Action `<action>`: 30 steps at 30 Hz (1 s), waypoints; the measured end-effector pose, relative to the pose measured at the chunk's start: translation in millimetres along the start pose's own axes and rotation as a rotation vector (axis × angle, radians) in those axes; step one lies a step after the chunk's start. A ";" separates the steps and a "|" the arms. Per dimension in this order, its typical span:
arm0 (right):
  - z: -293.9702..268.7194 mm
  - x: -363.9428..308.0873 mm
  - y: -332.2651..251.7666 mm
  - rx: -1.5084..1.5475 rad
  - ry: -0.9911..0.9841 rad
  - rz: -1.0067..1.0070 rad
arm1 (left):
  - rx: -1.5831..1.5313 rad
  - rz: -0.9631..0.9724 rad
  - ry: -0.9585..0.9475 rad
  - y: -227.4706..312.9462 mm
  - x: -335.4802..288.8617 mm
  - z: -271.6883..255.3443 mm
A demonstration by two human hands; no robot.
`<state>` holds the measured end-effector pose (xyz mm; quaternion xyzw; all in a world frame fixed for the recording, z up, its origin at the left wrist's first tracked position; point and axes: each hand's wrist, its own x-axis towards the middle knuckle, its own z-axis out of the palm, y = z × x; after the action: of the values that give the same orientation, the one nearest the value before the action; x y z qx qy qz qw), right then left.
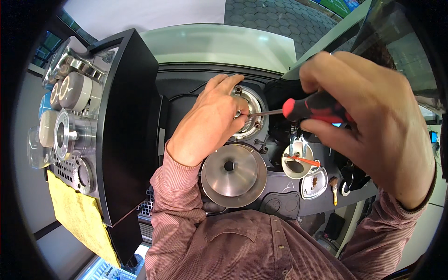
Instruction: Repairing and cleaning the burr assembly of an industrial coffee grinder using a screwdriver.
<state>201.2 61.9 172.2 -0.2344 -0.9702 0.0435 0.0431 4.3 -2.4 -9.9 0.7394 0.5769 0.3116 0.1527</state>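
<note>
My right hand (368, 107) grips the red and black handle of a screwdriver (317, 108). The shaft runs left, its tip over a round metal ring assembly (255, 105) with bolts around its rim, set in a dark machine body. My left hand (207, 119) lies over the left side of that assembly. Its thumb and forefinger are pinched together by the screwdriver's tip, and what lies between them is hidden. Its other fingers stretch toward the far rim. Just nearer to me sits a wide round metal pan with a cone-shaped middle (228, 175).
A white cup (290, 169) holding an orange-handled tool stands at right, beside a small tray (308, 191) with brown crumbs and a brush (334, 190). At left, a tall black cabinet (128, 116) carries cups, metal parts, a toothed ring (83, 175) and a yellow cloth (84, 219).
</note>
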 end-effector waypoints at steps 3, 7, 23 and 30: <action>-3.4 7.8 2.3 -0.051 -0.037 -0.032 | 0.008 0.046 0.029 -1.0 -0.5 0.5; 0.9 17.9 -4.3 0.017 0.109 -0.146 | -0.014 0.053 0.002 -6.0 -0.4 1.1; -9.6 20.7 -2.1 -0.342 0.122 -0.094 | -0.350 0.037 0.092 15.9 6.2 -25.4; 3.0 25.4 -4.0 -0.018 0.294 -0.244 | -0.202 0.319 0.243 8.4 12.3 -19.6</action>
<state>176.6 69.8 171.2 -0.1194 -0.9750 -0.0056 0.1872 -0.1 4.3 13.4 0.7594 0.4326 0.4747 0.1041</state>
